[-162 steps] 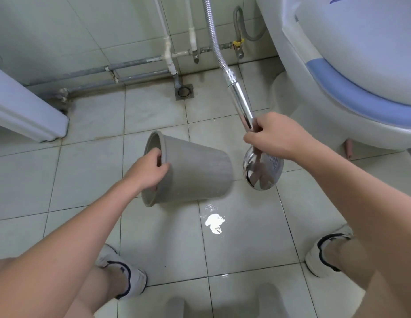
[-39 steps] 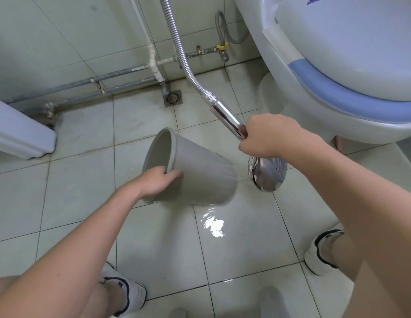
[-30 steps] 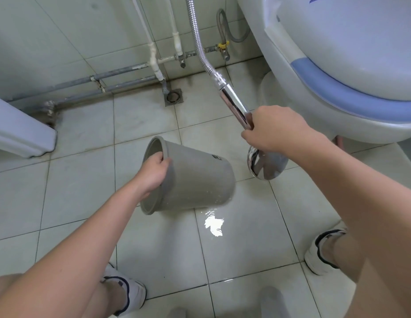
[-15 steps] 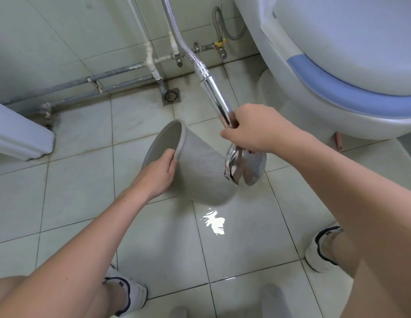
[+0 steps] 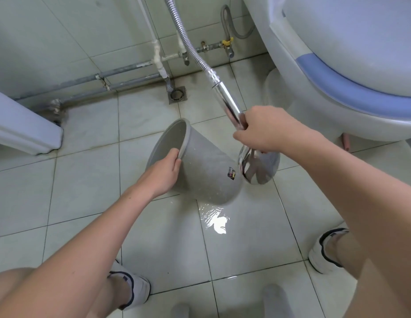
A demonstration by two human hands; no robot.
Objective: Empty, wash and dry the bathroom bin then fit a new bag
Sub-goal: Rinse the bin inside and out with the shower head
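Observation:
The grey plastic bin (image 5: 206, 171) is tipped on its side above the tiled floor, its mouth facing up and left and its base toward the lower right. My left hand (image 5: 161, 173) grips its near rim, fingers curled over the edge. My right hand (image 5: 262, 131) holds the chrome handle of the shower head (image 5: 257, 167), whose round head hangs just right of the bin's base. A metal hose (image 5: 188, 40) runs up from the handle to the wall. No bag is visible in the bin.
A white toilet with a blue seat (image 5: 351, 86) fills the upper right. Pipes (image 5: 122, 74) run along the wall base beside a floor drain (image 5: 177, 95). A white fixture (image 5: 23, 127) juts in at left. A puddle (image 5: 216, 221) shines below the bin; my feet flank it.
The bin has been turned back and forth in my left hand, its mouth now tilted upward. The shower head has shifted from over the bin's side to just right of its base.

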